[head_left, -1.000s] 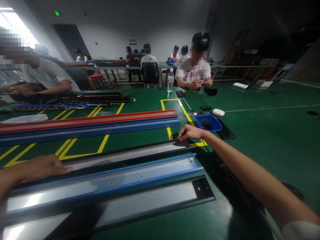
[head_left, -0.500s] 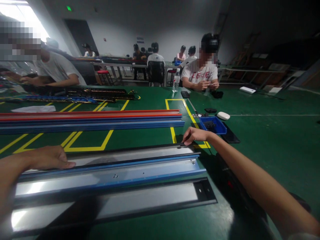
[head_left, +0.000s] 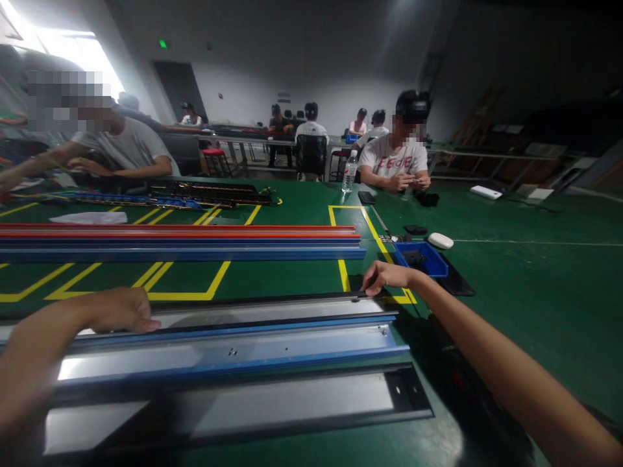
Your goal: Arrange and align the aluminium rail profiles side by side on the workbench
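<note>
Black rims frame the silvery, long channel (head_left: 272, 312) across which my two hands work at a green bench (head_left: 535, 298). It lies on the side nearest me, running lengthwise, its right end short of the bench's right edge. My right hand (head_left: 384, 277) pinches the far rim close to that end, fingertips bent down; my left hand (head_left: 121, 310) lies across the channel farther left, thumb along the near rim, and I cannot tell whether the hidden fingers grip.

By its look, the piece is metal: stiff along its length, probably light for its size, slippery on the smooth inner face and apt to scratch. The upturned rims seem the best place to take hold, one hand toward each end to check any twist.

Just beside it, nearer me, lies a blue-rimmed channel (head_left: 311, 344), its pale floor pierced by small holes; nearer still, a wider black channel (head_left: 302, 405) with a dark, holed end. Toward the bench's far edge stretch glossy red strips (head_left: 243, 235) and blue strips (head_left: 292, 253). Right of them, a blue plastic bin (head_left: 440, 267) holds black pieces.
</note>
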`<state>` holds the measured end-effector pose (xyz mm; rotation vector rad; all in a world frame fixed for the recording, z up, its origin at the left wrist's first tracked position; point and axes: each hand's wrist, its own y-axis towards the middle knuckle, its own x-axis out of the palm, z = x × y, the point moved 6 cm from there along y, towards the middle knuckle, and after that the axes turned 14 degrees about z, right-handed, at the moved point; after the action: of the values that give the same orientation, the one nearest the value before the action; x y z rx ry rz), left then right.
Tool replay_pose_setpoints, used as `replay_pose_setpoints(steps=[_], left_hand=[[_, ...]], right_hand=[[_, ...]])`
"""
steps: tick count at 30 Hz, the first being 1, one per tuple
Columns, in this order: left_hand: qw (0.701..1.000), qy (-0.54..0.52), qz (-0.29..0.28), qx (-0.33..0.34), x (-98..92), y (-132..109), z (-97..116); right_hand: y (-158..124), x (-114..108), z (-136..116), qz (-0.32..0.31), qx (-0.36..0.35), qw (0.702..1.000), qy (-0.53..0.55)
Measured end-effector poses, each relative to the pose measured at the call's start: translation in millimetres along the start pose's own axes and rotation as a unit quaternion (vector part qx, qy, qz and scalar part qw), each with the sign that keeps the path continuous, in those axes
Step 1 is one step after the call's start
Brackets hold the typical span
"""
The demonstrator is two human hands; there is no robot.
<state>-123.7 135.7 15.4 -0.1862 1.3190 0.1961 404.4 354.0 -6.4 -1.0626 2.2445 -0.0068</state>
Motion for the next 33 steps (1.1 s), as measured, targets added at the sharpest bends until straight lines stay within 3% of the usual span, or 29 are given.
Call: replay_pose_setpoints(steps=[4,9,11,14,17,18,24,28,33], left_hand=[[1.0,-0.01,-0.002,0.02,-2.6,-0.7,24.8],[0.994,-0.01,-0.076,0.079,-1.7,14.2,47.5],[0.992,0.029,-0.04,0.114,-7.4,32.4,54.5],[0.985,0.091,0.062,0.132,-12.5,63.2,59.3],[0.962,0.139,0.176,0.153,-6.4,83.0,62.8],[0.959,0.154,0.192,0.142,-0.2,86.7,61.3],[0.97,0.138,0.176,0.095,37.6,87.2,50.2],[0.973,0.141,0.165,0.075,43.0,82.1,43.7],[0.973,0.159,0.156,0.066,46.7,79.7,45.8]], right_hand=[[3.1,0.6,-4.8,0.001,-0.015,0.999,-0.034],[2.4,0.9,-12.6,0.007,-0.039,0.996,-0.081],[4.2,-3.1,-18.5,0.033,-0.053,0.992,-0.108],[13.8,-16.1,-31.5,0.127,-0.078,0.974,-0.171],[26.9,-27.2,-46.0,0.227,-0.097,0.933,-0.262],[30.9,-28.7,-50.1,0.251,-0.103,0.917,-0.292],[47.8,-15.2,-52.1,0.281,-0.121,0.852,-0.424],[51.7,0.9,-37.5,0.292,-0.121,0.832,-0.455],[55.8,13.0,-22.0,0.291,-0.126,0.828,-0.463]])
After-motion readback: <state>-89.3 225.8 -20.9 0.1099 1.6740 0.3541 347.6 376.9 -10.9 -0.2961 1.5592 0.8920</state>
